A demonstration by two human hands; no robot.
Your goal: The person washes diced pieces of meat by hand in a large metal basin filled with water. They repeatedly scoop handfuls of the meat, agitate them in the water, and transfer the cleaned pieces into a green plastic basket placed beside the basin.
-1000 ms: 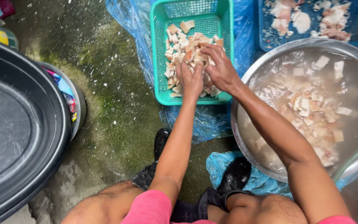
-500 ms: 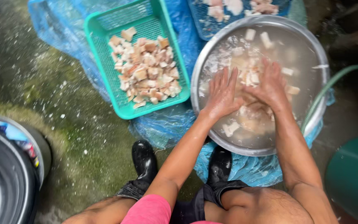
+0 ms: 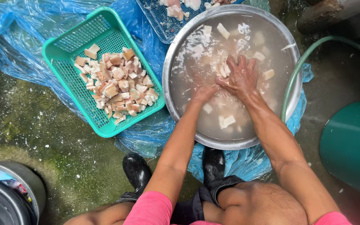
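Pale cubed meat pieces [image 3: 226,121] float and sink in cloudy water inside the wide round steel basin [image 3: 172,66], and that is where I have both hands working. My right hand [image 3: 241,77] lies flat near the surface with its fingers [image 3: 246,64] spread apart, a few small pieces just beside them; it is closed on nothing that I can see. My left hand [image 3: 203,93] is under the murky water from the wrist down, so I cannot tell whether its fingers are apart or closed on something.

I judge these chunks to be soft, light and slippery with fat, best scooped from beneath with cupped fingers rather than pinched singly.

Left of the basin, the green slotted plastic basket [image 3: 59,48] holds a heap of similar cubes, drier looking. Both rest on crumpled blue plastic sheeting [image 3: 13,29] over wet concrete. A blue mesh tray [image 3: 159,16] with larger cuts sits at the top edge. A green hose [image 3: 309,54] curves over the basin's right rim, near a teal bucket [image 3: 351,146].
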